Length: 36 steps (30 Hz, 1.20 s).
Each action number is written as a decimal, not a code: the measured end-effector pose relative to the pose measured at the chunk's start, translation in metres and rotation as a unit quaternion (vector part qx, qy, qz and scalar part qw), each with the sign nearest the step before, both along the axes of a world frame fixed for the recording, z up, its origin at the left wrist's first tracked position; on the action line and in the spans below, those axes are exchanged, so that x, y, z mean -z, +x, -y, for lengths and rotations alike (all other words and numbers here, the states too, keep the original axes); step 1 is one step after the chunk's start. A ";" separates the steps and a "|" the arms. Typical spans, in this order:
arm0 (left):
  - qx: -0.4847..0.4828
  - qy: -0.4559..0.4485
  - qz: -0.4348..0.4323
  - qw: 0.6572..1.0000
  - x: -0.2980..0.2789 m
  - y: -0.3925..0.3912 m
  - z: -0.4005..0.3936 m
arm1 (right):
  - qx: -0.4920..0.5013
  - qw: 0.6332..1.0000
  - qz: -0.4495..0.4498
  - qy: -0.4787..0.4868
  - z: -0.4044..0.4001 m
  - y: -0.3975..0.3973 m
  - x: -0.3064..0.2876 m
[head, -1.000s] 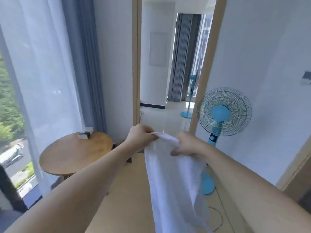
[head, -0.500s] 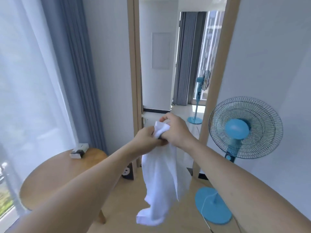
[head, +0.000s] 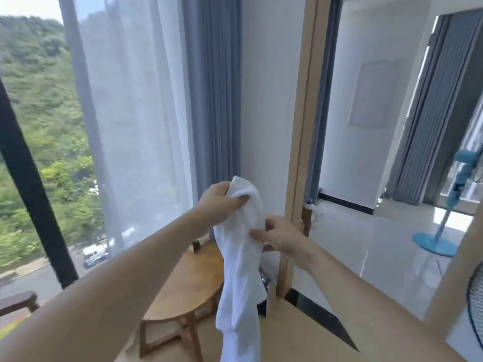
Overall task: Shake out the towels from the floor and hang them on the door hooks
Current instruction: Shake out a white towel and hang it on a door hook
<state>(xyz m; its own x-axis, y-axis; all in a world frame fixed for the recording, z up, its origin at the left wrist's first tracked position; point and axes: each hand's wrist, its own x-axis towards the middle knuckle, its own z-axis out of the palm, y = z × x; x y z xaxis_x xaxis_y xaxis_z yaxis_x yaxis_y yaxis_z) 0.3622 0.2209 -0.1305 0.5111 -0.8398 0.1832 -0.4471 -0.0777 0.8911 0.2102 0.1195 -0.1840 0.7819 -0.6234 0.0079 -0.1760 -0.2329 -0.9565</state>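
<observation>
Hands meet in front of the chest around a white terry towel (head: 239,270) that hangs in a long twisted fold toward the floor. The left hand (head: 218,202) grasps the bunched top end, thumb pressed over the cloth, while the right hand (head: 281,235) pinches the towel's edge just below, fingers curled onto the fabric. Behind the hanging cloth stands a round wooden bench (head: 188,278) on crossed legs, near the window; a small dark object sits on its far rim, too blurred to identify. Sheer white curtain (head: 130,113) and a grey-blue pleated drape (head: 211,87) cover the tall glass, with green hillside and a road outside. Right of the towel, a pale wooden door frame (head: 304,126) rises against a white wall, opening onto a glossy tiled room where a blue pedestal fan (head: 444,226) stands. Another fan's dark wire grille (head: 475,304) shows at the right edge. Light wood flooring (head: 300,333) lies underfoot.
</observation>
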 end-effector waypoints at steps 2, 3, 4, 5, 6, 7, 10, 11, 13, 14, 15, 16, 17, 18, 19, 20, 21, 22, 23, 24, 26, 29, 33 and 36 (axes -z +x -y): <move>-0.036 -0.013 -0.027 0.999 -0.007 0.019 -0.006 | 0.041 0.996 0.061 0.057 0.011 0.020 -0.004; -0.055 -0.014 -0.035 0.998 -0.009 0.030 -0.010 | 0.055 0.991 0.088 0.086 0.014 0.030 -0.007; -0.070 -0.013 -0.039 0.997 -0.010 0.040 -0.015 | 0.049 0.989 0.103 0.093 0.018 0.041 -0.011; -0.083 -0.013 -0.041 0.996 -0.011 0.050 -0.020 | 0.026 0.991 0.104 0.078 0.023 0.051 -0.015; -0.095 -0.019 -0.043 0.994 -0.013 0.060 -0.024 | -0.011 0.994 0.095 0.051 0.027 0.061 -0.020; -0.109 -0.029 -0.044 0.993 -0.015 0.070 -0.028 | -0.056 0.995 0.079 0.020 0.031 0.070 -0.028; -0.173 -0.070 -0.020 0.982 -0.019 0.102 -0.041 | -0.177 0.980 -0.036 -0.082 0.046 0.097 -0.049; -0.199 -0.084 -0.015 0.976 -0.019 0.115 -0.047 | -0.204 0.969 -0.078 -0.117 0.053 0.108 -0.054; -0.251 -0.102 -0.008 0.963 -0.018 0.145 -0.058 | -0.210 0.954 -0.119 -0.176 0.068 0.134 -0.060; -0.274 -0.103 -0.007 0.956 -0.017 0.163 -0.064 | -0.199 0.954 -0.117 -0.194 0.077 0.150 -0.061; -0.294 -0.100 -0.010 0.950 -0.016 0.182 -0.069 | -0.186 0.955 -0.108 -0.205 0.087 0.167 -0.061; -0.311 -0.097 -0.012 0.945 -0.015 0.201 -0.074 | -0.176 0.956 -0.100 -0.213 0.097 0.185 -0.062; -0.328 -0.091 -0.010 0.940 -0.014 0.222 -0.078 | -0.169 0.955 -0.095 -0.225 0.106 0.204 -0.062; -0.348 -0.083 -0.002 0.934 -0.013 0.243 -0.081 | -0.164 0.952 -0.093 -0.242 0.115 0.224 -0.063; -0.367 -0.078 0.006 0.927 -0.010 0.265 -0.082 | -0.155 0.949 -0.096 -0.259 0.124 0.244 -0.062; -0.385 -0.073 0.013 0.920 -0.008 0.288 -0.083 | -0.142 0.945 -0.100 -0.276 0.133 0.267 -0.061; -0.401 -0.067 0.015 0.914 -0.005 0.311 -0.082 | -0.128 0.942 -0.104 -0.291 0.141 0.290 -0.059; -0.412 -0.055 0.011 0.909 -0.001 0.332 -0.081 | -0.116 0.941 -0.108 -0.299 0.148 0.313 -0.057; -0.422 -0.043 0.004 0.906 0.003 0.354 -0.079 | -0.107 0.941 -0.111 -0.302 0.153 0.337 -0.055; -0.433 -0.031 -0.001 0.901 0.006 0.376 -0.077 | -0.101 0.941 -0.112 -0.302 0.157 0.362 -0.054; -0.443 0.003 0.006 0.897 0.009 0.417 -0.072 | -0.086 0.942 -0.108 -0.306 0.159 0.410 -0.056; -0.446 0.027 0.033 0.894 -0.007 0.476 -0.058 | -0.042 0.949 -0.065 -0.306 0.165 0.476 -0.070; -0.453 -0.008 0.055 0.890 -0.045 0.532 -0.039 | 0.024 0.964 0.032 -0.264 0.180 0.534 -0.099; -0.465 -0.044 0.084 0.880 -0.066 0.551 -0.031 | 0.043 0.953 0.123 -0.274 0.185 0.552 -0.121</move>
<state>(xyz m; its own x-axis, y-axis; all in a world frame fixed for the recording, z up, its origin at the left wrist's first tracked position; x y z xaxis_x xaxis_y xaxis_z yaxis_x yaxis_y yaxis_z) 0.9132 0.2523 -0.0649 0.9292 -0.0513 0.3659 -0.3533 -0.4136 0.8391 0.7625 -0.0651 -0.0632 0.6608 -0.5348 0.5266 -0.0040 -0.7041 -0.7101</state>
